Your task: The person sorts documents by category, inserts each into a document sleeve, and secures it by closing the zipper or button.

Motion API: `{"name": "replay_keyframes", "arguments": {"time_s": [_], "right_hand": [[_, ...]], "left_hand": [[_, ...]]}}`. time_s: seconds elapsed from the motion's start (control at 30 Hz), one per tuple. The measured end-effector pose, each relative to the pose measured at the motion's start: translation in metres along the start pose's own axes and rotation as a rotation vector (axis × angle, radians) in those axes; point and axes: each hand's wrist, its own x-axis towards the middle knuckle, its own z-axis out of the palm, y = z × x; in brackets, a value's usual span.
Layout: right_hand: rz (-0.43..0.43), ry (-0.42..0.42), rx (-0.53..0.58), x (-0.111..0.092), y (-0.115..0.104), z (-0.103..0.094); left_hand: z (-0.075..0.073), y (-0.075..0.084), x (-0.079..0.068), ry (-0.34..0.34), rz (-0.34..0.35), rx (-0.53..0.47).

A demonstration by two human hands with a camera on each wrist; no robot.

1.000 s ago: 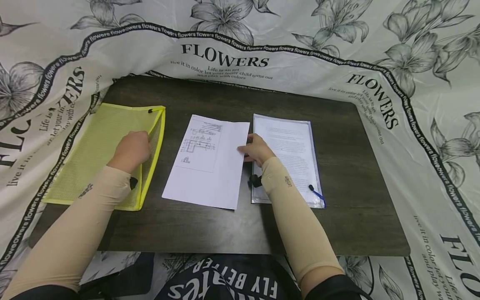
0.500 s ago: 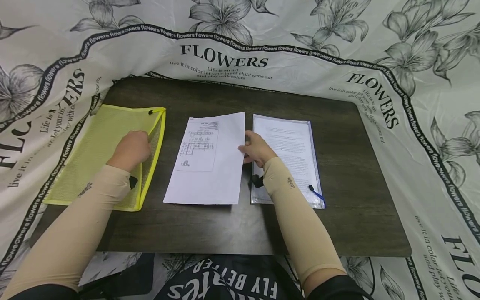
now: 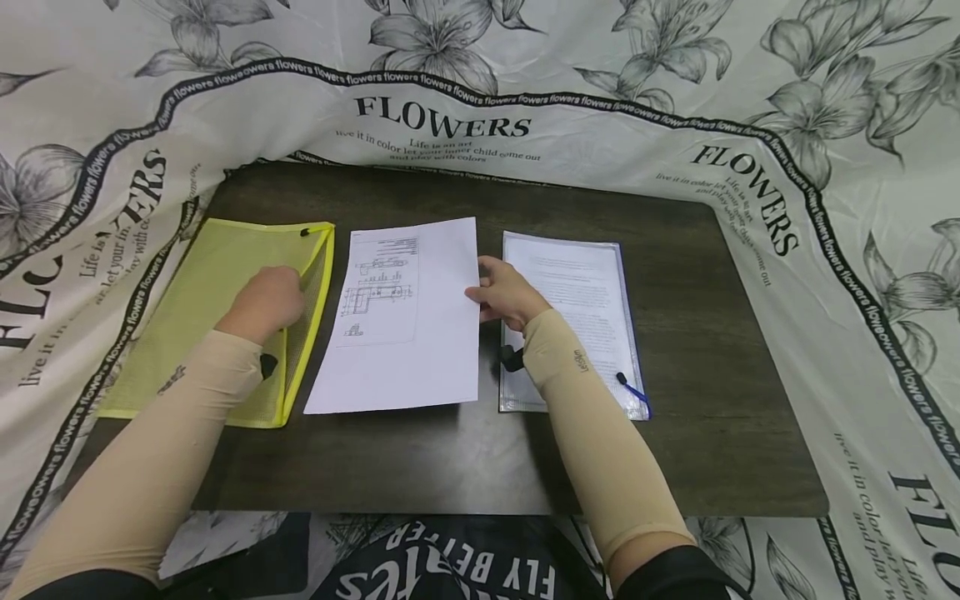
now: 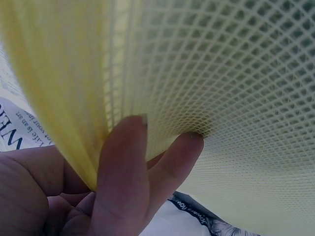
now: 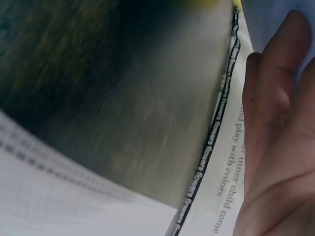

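Observation:
On the left of the table lies a yellow mesh zipper pouch point(image 3: 202, 287), its right-hand side gaping. My left hand point(image 3: 268, 302) grips the pouch's upper layer near that opening; in the left wrist view its fingers point(image 4: 123, 167) hold the yellow edge against the mesh. A white paper sheet point(image 3: 442, 333) with a printed technical drawing is raised a little over the table, just right of the pouch. My right hand point(image 3: 512, 292) pinches the sheet's right edge between thumb and fingers. The right wrist view shows only part of this hand, with fingers point(image 5: 278, 83) against the paper.
A clear zipper pouch with a blue edge point(image 3: 628, 333) holding printed pages lies under my right wrist. Its blue zipper pull point(image 3: 633, 385) points to the lower right. Dark wooden table point(image 3: 720, 400) stretches beyond it, with flower-printed cloth point(image 3: 645, 150) around the table.
My right hand has carried the sheet a short way left, closer to the yellow pouch, and turned it slightly. My left hand has kept its grip on the pouch.

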Motion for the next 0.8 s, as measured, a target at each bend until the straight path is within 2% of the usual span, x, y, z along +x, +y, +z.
{"name": "replay_keyframes", "arguments": {"time_s": [0.37,0.67,0.8], "right_hand": [[-0.005,-0.070,0.015,0.009,-0.002,0.019],[-0.009,-0.064,0.005,0.014,-0.008,0.024],[-0.019,-0.035,0.011,0.015,-0.011,0.030]], "left_hand": [[-0.004,0.006,-0.004,-0.071,-0.036,0.018],[-0.003,0.006,-0.002,-0.097,-0.054,0.019],[-0.002,0.008,0.000,-0.123,-0.050,0.018]]}}
